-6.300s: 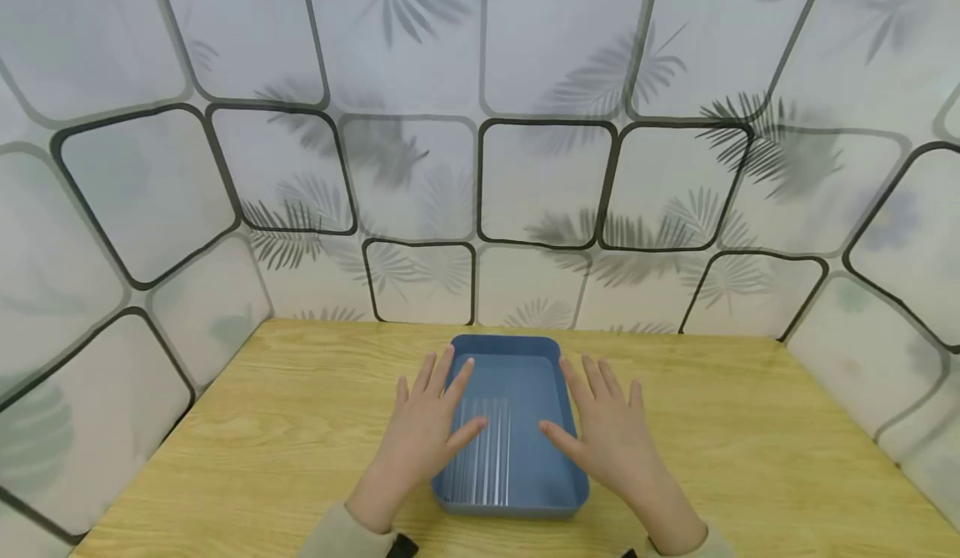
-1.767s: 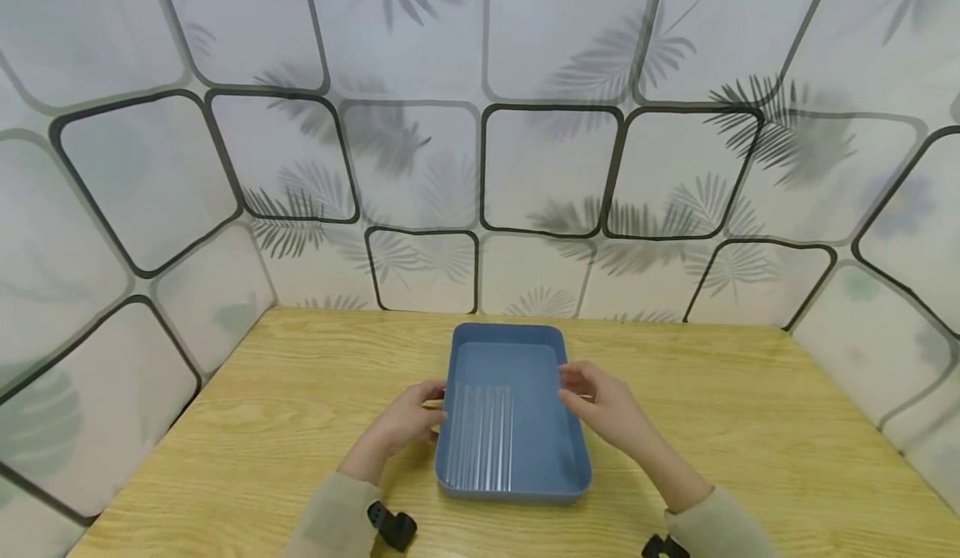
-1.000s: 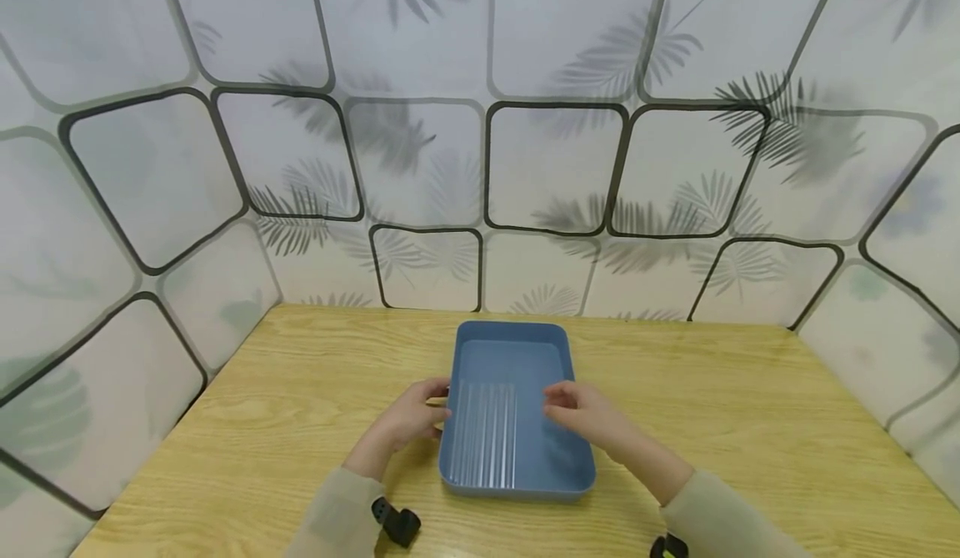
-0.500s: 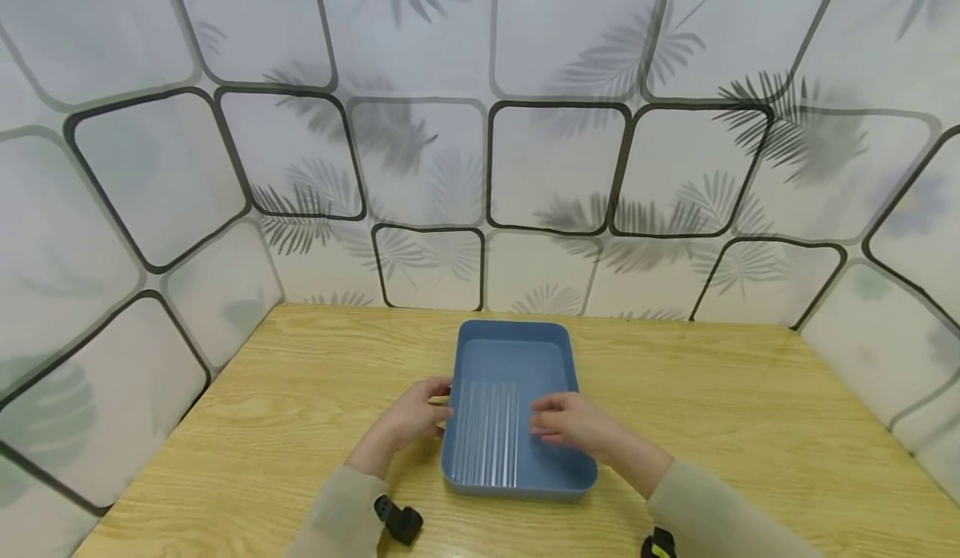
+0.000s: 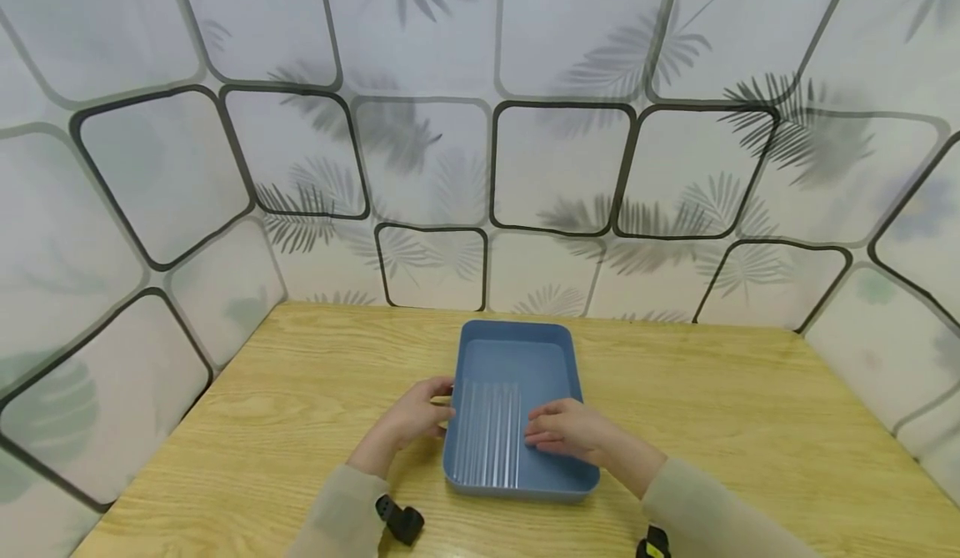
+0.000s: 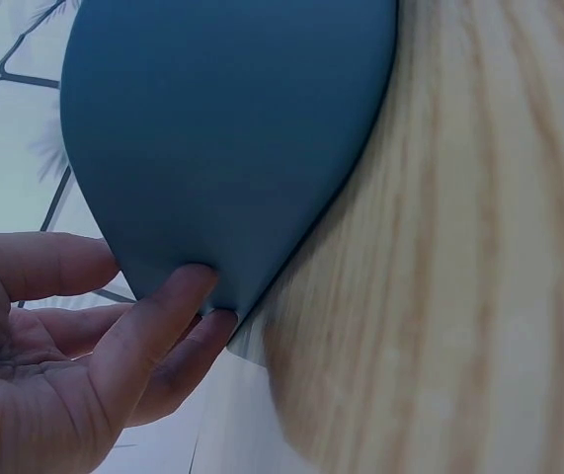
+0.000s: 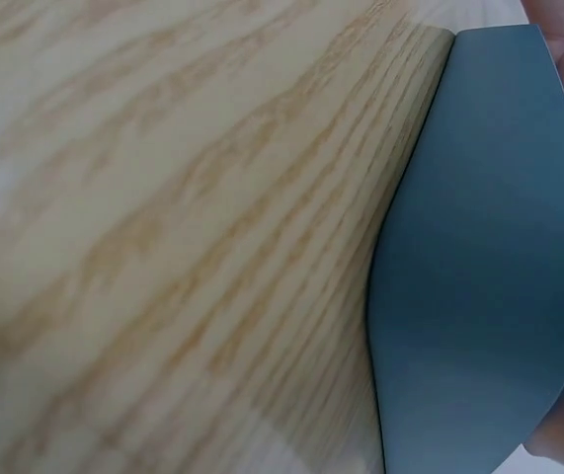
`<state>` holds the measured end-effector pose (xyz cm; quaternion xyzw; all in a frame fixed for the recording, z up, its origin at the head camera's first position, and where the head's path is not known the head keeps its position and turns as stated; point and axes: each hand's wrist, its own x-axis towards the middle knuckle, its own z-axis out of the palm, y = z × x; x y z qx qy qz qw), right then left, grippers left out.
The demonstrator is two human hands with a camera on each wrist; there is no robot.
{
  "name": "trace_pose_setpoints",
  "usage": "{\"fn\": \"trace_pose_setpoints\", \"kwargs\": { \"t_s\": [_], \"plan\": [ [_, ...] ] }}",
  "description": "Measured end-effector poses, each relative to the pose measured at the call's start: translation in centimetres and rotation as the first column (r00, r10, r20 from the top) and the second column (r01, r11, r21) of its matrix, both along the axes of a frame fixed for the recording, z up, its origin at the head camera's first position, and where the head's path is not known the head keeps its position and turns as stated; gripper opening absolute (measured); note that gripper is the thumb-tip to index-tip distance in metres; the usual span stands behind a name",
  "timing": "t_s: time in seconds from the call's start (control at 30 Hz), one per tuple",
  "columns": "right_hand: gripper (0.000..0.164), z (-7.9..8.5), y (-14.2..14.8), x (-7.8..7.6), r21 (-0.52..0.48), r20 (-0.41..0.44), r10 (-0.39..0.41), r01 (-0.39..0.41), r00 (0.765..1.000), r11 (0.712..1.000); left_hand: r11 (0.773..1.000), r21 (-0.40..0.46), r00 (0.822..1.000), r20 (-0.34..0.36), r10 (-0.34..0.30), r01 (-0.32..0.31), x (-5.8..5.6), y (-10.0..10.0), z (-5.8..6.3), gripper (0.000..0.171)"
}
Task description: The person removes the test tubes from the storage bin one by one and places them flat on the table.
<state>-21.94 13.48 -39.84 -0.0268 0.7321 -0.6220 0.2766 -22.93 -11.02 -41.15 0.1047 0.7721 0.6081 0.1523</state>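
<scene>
A blue rectangular tray (image 5: 551,368) lies on the wooden table, its long sides running away from me. Several clear, slender tubes (image 5: 491,437) lie side by side lengthwise in its left half. My left hand (image 5: 411,414) is at the tray's left side. In the left wrist view, its thumb and fingertips (image 6: 198,281) rest against the outer wall. My right hand (image 5: 573,434) reaches over the right rim into the tray, fingers loosely bent, beside the rightmost tube. Whether they touch it I cannot tell. In the right wrist view the tray wall (image 7: 484,257) hides most of that hand.
The wood-grained table (image 5: 720,408) extends on both sides of the tray. Behind it and along the sides hangs a pale backdrop (image 5: 558,166) with dark outlines and leaf prints. Each wrist carries a small black device, such as the left one (image 5: 400,520).
Both hands first hovered with spread fingers above the tray. The left then came down to its left side and stayed. The right has moved left from the right rim to beside the tubes.
</scene>
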Motion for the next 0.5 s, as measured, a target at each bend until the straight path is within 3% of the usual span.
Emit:
{"fn": "trace_pose_setpoints", "kwargs": {
  "t_s": [0.5],
  "plan": [
    [0.039,-0.64,-0.71,0.14,0.043,-0.027,0.002,-0.001,1.000,0.999,0.999,-0.035,1.000,-0.001,0.010,-0.010,0.02,0.13,0.24,0.047]
  ]
}}
